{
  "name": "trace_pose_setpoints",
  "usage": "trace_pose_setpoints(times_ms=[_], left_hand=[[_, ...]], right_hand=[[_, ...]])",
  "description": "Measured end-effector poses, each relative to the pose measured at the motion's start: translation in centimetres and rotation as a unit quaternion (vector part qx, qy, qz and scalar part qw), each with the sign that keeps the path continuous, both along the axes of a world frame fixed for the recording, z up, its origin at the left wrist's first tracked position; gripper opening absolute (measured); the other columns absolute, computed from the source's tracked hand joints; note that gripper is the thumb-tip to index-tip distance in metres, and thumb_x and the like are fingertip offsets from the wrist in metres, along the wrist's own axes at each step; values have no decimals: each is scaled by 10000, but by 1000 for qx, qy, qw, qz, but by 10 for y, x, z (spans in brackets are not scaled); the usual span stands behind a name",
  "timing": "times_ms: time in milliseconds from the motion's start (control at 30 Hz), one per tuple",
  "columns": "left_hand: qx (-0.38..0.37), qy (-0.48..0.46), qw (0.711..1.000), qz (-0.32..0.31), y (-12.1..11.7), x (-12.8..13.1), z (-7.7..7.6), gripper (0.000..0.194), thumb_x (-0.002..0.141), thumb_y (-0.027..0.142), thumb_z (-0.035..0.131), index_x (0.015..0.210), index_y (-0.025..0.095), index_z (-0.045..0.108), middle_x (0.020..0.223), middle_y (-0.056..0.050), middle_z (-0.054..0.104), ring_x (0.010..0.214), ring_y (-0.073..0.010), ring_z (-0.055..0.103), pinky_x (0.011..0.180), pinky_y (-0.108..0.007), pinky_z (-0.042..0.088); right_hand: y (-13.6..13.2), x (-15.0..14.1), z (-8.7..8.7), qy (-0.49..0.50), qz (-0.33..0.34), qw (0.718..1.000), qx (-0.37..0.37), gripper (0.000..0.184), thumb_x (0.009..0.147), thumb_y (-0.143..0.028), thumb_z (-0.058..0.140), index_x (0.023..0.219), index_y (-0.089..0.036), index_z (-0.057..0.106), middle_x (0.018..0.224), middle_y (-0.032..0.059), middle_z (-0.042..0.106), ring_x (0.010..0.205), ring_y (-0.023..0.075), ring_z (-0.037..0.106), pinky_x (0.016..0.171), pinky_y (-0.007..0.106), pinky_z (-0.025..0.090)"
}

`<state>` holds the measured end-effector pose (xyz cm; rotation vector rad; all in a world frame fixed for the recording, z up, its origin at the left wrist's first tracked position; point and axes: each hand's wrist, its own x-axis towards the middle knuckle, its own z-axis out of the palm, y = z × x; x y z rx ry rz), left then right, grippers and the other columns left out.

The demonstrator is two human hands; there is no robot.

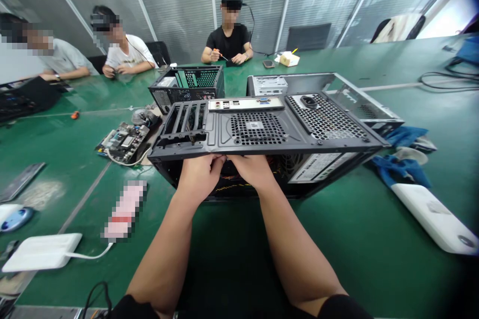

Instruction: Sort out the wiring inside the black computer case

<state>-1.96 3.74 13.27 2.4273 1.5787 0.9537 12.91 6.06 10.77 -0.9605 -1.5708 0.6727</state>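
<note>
A black computer case (220, 132) stands before me with its rear panel facing up. Slot covers, a port plate (247, 104) and the power supply's honeycomb grille (329, 119) show on that panel. The side towards me is open. Both my left hand (202, 172) and my right hand (250, 169) reach into this opening, close together just under the panel's near edge. Their thumbs almost meet; most fingers are hidden inside the case, so what they touch cannot be made out. Inside, to the right of my hands, a labelled power supply (318, 167) is visible.
Two more open cases, one black (187, 84) and one silver (340, 84), stand behind. A motherboard (125, 142) lies left, near a white power bank (43, 251). A long white object (434, 217) and blue cloth (406, 169) lie right. Several people sit opposite.
</note>
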Motion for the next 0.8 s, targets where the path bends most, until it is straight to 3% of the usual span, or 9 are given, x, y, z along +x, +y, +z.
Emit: trace_pose_setpoints(times_ms=[133, 267, 500, 800], left_hand=[[-19, -19, 1000, 14, -1, 2, 1, 92, 829, 190, 627, 737, 182, 628, 694, -7, 676, 664, -178, 629, 672, -312, 490], [-20, -15, 1000, 18, 0, 2, 2, 202, 803, 205, 672, 632, 185, 565, 630, 11, 639, 631, -164, 598, 650, -298, 464], [8, -9, 1000, 12, 1, -1, -2, 133, 849, 180, 596, 738, 194, 667, 769, -31, 730, 768, -219, 672, 739, -351, 504], [15, 25, 999, 15, 1, 1, 1, 170, 870, 158, 550, 816, 187, 708, 1002, -83, 739, 1043, -297, 647, 908, -439, 501]], right_hand=[[1, -1, -1, 9, -7, 1000, 6, 284, 884, -409, 565, 1091, -274, 705, 1129, 39, 733, 1253, 284, 571, 1094, 499, 416], [0, -1, 0, 7, 0, 1000, -4, 290, 889, -409, 553, 1102, -280, 701, 1111, 38, 740, 1237, 280, 584, 1096, 500, 415], [0, -1, 0, 2, 5, 1000, -11, 301, 872, -350, 569, 1141, -292, 690, 1132, 28, 733, 1265, 269, 566, 1121, 498, 383], [0, -3, -2, 3, 9, 1000, -29, 281, 874, -356, 573, 1112, -285, 703, 1081, 26, 745, 1255, 273, 574, 1147, 510, 346]])
